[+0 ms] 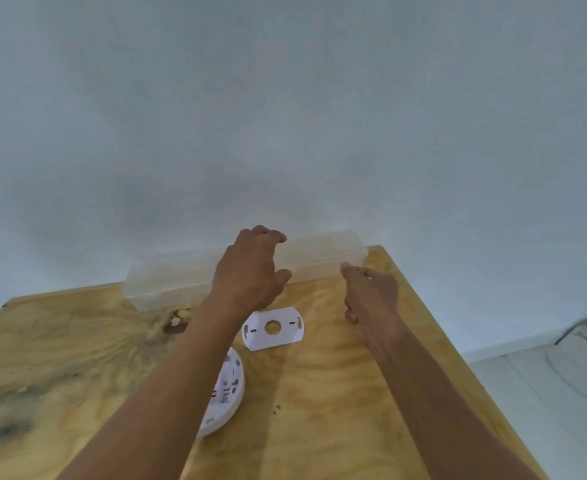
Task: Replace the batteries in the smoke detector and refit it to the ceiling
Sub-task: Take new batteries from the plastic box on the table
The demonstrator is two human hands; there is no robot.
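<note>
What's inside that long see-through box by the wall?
The plastic box looks cloudy; nothing shows inside. The left hand covers its middle, so anything there stays hidden.

Yellowish plywood board point(337, 393), dark knots and streaked grain, mounted against white surface point(285, 98). Long translucent plastic box point(167, 275) along board's far edge, touching the white surface. Pale floor point(545, 393) at right.

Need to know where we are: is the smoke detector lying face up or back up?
Back up: the smoke detector lies on the table with its inner slots and markings showing.
</note>
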